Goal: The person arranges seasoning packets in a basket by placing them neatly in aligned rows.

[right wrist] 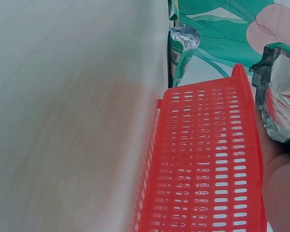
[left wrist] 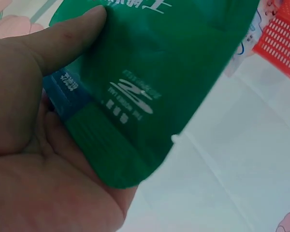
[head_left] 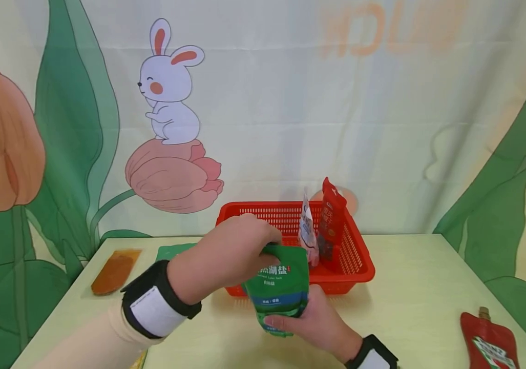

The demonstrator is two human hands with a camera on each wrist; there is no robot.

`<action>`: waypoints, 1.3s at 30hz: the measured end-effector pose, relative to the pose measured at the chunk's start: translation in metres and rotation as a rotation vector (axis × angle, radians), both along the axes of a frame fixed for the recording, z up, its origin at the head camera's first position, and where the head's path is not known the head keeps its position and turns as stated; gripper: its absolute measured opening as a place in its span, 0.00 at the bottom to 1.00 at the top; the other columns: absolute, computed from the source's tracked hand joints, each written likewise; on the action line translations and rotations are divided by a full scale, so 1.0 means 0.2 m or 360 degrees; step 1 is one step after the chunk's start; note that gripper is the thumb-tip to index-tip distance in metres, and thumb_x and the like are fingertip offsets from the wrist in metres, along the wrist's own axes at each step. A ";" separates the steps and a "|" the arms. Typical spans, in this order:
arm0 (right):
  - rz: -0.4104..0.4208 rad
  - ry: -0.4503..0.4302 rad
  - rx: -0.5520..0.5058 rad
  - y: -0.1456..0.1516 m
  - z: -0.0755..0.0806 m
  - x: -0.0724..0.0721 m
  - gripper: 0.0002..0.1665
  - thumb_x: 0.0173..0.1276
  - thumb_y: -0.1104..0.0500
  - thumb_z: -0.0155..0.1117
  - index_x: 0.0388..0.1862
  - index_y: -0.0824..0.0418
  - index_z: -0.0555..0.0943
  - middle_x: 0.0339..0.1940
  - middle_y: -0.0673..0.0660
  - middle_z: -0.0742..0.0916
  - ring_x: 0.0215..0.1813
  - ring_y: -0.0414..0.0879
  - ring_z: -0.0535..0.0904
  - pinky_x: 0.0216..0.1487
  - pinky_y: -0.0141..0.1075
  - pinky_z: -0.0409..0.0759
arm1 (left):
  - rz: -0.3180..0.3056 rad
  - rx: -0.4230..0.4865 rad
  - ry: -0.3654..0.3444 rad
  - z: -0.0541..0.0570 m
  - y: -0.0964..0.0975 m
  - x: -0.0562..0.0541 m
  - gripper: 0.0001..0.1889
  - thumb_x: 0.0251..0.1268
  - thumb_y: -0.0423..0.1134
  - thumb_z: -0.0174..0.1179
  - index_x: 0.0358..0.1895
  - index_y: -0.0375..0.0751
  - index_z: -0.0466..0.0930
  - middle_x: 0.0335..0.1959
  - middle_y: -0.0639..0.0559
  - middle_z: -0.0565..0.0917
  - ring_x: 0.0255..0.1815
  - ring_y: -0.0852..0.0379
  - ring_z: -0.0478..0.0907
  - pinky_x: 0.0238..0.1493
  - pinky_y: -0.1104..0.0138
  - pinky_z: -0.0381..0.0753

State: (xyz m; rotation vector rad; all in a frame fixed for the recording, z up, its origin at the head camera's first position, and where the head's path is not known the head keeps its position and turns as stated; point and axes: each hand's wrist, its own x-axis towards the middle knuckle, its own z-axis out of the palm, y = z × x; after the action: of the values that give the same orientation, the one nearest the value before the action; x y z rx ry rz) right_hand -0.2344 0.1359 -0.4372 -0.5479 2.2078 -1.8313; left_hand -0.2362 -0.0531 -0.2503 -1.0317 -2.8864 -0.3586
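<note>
In front of the red basket (head_left: 290, 284), both hands hold a green salt bag (head_left: 281, 287) with white lettering and a blue band. My left hand (head_left: 230, 251) comes over its top and grips the upper edge. Lower down, my right hand (head_left: 320, 325) holds the bottom corner, thumb across the front. In the left wrist view the left thumb lies flat against the green bag (left wrist: 145, 87), the other fingers behind it. The right wrist view catches the bag's crumpled silver and green end (right wrist: 280, 92) beside the right hand (right wrist: 282, 188).
Inside the basket stand a white-and-pink packet (head_left: 308, 230) and a red packet (head_left: 332, 223). Another green bag (head_left: 172, 251) lies left of it, partly hidden by my arm. An orange-brown pouch (head_left: 115, 271) lies far left, a red ketchup pouch (head_left: 490, 341) at right.
</note>
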 end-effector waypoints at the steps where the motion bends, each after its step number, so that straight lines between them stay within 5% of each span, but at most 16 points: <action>1: -0.0007 0.0004 0.0008 0.00 0.00 0.00 0.43 0.62 0.49 0.78 0.72 0.49 0.68 0.66 0.52 0.84 0.67 0.52 0.80 0.71 0.53 0.76 | 0.0008 0.0020 0.0004 0.00 -0.01 0.00 0.11 0.58 0.42 0.76 0.42 0.46 0.90 0.33 0.56 0.89 0.37 0.57 0.83 0.40 0.64 0.87; 13: -0.0103 0.0061 -0.0029 0.02 -0.01 -0.02 0.40 0.63 0.52 0.78 0.71 0.50 0.69 0.65 0.54 0.84 0.67 0.54 0.80 0.69 0.53 0.78 | 0.0105 0.0298 0.0179 -0.05 -0.04 0.01 0.13 0.58 0.42 0.77 0.45 0.46 0.86 0.38 0.56 0.89 0.39 0.58 0.84 0.43 0.64 0.88; 22: -0.0183 0.0091 -0.0034 0.03 0.01 -0.03 0.39 0.62 0.52 0.78 0.70 0.46 0.71 0.64 0.52 0.85 0.65 0.53 0.81 0.67 0.51 0.80 | 0.0401 0.0502 0.0310 -0.16 -0.04 0.03 0.28 0.61 0.45 0.74 0.62 0.37 0.78 0.55 0.46 0.86 0.54 0.49 0.84 0.56 0.55 0.86; 28: -0.0238 0.0083 -0.0049 0.04 0.04 -0.03 0.38 0.61 0.51 0.79 0.69 0.46 0.72 0.63 0.52 0.85 0.64 0.53 0.82 0.66 0.52 0.80 | 0.0540 0.0663 0.0450 -0.25 -0.03 0.03 0.42 0.59 0.49 0.76 0.71 0.34 0.66 0.56 0.42 0.84 0.50 0.47 0.87 0.48 0.54 0.89; 34: -0.0316 0.0057 -0.0033 0.04 0.04 -0.03 0.40 0.60 0.49 0.80 0.69 0.46 0.72 0.63 0.51 0.85 0.64 0.52 0.81 0.65 0.51 0.81 | 0.0675 0.0668 0.0341 -0.35 -0.02 0.04 0.43 0.62 0.51 0.73 0.71 0.32 0.61 0.54 0.39 0.82 0.40 0.48 0.88 0.41 0.57 0.90; 39: -0.0376 0.0068 -0.0041 0.05 0.04 -0.04 0.41 0.60 0.49 0.80 0.70 0.45 0.71 0.64 0.51 0.84 0.65 0.52 0.81 0.64 0.50 0.82 | 0.0734 0.0623 0.0213 -0.40 0.02 0.07 0.30 0.65 0.51 0.70 0.60 0.33 0.73 0.42 0.43 0.87 0.34 0.51 0.87 0.38 0.59 0.90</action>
State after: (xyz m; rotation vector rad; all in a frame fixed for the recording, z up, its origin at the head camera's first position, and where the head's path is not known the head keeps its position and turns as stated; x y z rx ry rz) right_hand -0.2432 0.1451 -0.4296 -0.3457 2.3677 -1.9797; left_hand -0.2229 -0.0499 -0.3297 -0.3067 -2.6638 -0.7424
